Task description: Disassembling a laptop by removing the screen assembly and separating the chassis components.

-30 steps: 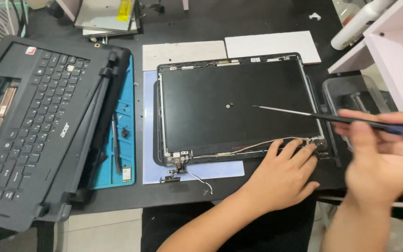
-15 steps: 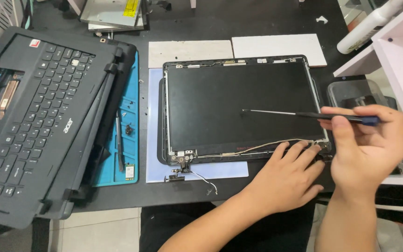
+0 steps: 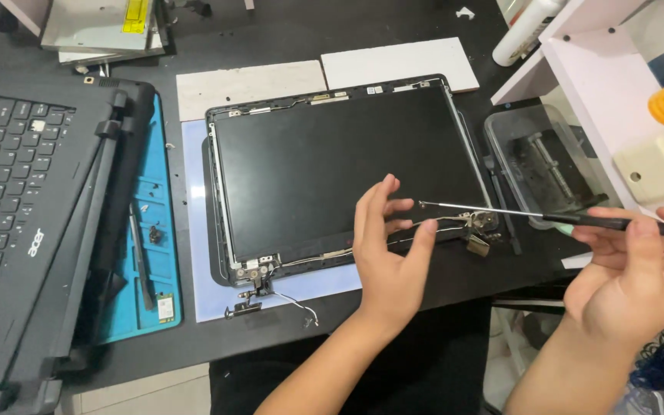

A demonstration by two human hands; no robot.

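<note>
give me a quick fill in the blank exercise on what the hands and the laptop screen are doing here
1. The right hand holds a long thin ____ with a dark handle.
2. The left hand hovers open above the lower right part of the laptop screen panel, holding ____.
3. The blue mat lies to the ____ of the screen panel.
4. The tool's tip points toward the ____ hand.

Missing words: screwdriver; nothing; left; left
</note>
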